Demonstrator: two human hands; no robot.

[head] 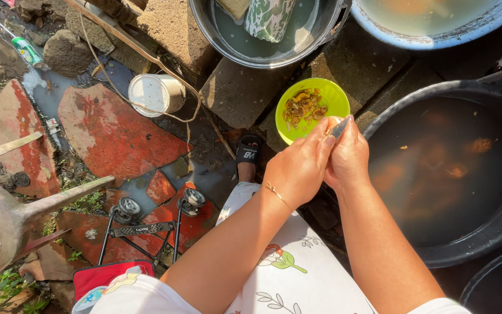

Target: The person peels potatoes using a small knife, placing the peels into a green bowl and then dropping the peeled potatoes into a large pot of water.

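We pinch a small pale piece (337, 124) between left hand (298, 166) and right hand (348, 157) (both closed), near the green bowl (325, 93).

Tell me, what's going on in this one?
A seated person holds both hands together over a lime-green bowl of small brownish scraps. The left hand and right hand grip a small pale item and what looks like a blade between them. Beside them sits a large black tub of murky water with brownish pieces in it.
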